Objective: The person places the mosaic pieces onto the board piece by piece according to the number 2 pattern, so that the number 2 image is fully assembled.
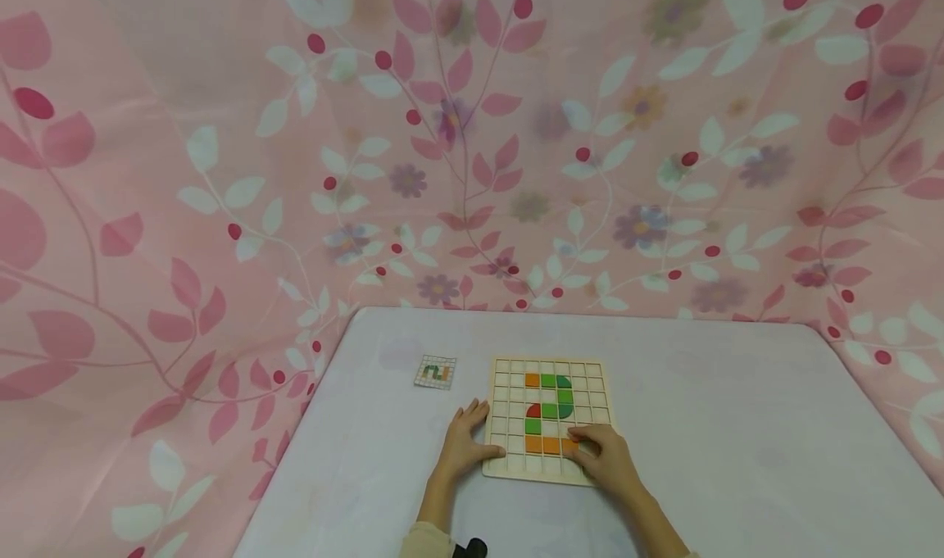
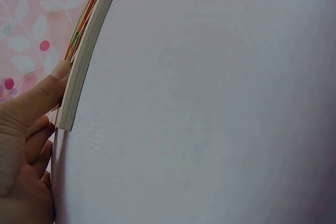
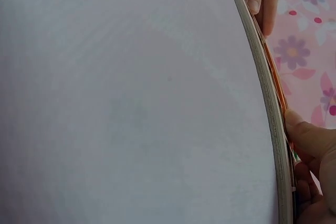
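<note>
A wooden grid board (image 1: pixel 509 465) lies on the white table with colored tiles in some cells. Orange, green and dark green tiles, plus a red rounded one (image 1: pixel 533 410), form a winding figure. Along its bottom row sit orange square tiles (image 1: pixel 551 446). My right hand (image 1: pixel 606 458) pinches the rightmost orange tile (image 1: pixel 570 444) between thumb and index finger, at the end of that row. My left hand (image 1: pixel 463 443) rests at the board's left edge, fingers extended alongside and thumb (image 2: pixel 62 70) on the rim. The right wrist view shows the right thumb (image 3: pixel 300 121) low over the board.
A small card (image 1: pixel 435 372) printted with a grid and a similar colored figure lies left of the board's top corner. A black object (image 1: pixel 472 548) sits by the left sleeve. Pink floral cloth (image 1: pixel 516 173) hangs behind the table (image 1: pixel 737 419).
</note>
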`<state>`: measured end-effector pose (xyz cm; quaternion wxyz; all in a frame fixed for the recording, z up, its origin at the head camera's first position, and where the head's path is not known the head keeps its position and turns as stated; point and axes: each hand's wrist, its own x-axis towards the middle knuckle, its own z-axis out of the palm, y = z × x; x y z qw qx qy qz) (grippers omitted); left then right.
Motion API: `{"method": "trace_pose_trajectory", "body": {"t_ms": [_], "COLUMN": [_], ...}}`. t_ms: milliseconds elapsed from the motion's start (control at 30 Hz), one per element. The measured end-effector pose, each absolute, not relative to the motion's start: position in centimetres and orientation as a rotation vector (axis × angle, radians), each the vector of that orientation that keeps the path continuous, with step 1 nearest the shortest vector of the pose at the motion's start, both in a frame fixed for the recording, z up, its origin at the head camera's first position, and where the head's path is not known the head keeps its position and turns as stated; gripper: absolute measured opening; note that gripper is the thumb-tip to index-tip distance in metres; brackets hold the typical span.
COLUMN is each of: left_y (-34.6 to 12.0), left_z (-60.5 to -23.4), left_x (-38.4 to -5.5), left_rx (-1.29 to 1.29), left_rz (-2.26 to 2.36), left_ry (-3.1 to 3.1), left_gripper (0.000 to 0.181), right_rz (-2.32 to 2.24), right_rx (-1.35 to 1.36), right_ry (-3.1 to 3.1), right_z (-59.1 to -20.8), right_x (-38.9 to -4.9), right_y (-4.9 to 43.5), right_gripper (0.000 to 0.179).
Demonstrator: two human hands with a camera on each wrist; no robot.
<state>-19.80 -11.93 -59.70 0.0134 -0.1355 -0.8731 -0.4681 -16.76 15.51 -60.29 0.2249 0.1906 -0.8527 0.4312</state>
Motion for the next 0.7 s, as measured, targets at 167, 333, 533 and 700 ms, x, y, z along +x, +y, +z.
{"method": "trace_pose_trajectory", "body": {"t_ms": [167, 333, 533, 700], "left_y": [-11.9, -11.9, -12.3, -12.7], "left_z": [-59.7, -59.6, -59.7, -59.7], "left_x": [-19.9, -19.8, -19.4, -18.9], "left_rx": [-0.430, -0.425, -0.442, -0.352], "left_rz": [-1.442, -1.448, -1.394, -1.414], "left_ry": [-2.723, -2.725, -2.741, -2.791], "left_gripper": [0.087, 0.086, 0.084, 0.084], "right_rz": [1.147, 1.181, 1.241, 1.066], "right_rx": [0.515, 0.496, 0.473, 0.403], "right_ry": [-2.404, -2.428, -2.422, -2.366], "right_z": [-60.0, -59.8, -59.6, -59.1], "right_x": [-16.5, -16.4, -15.9, -15.9], "right_y": [15.7, 16.0, 16.4, 17.9], "right_gripper": [0.032, 0.037, 0.033, 0.030]}}
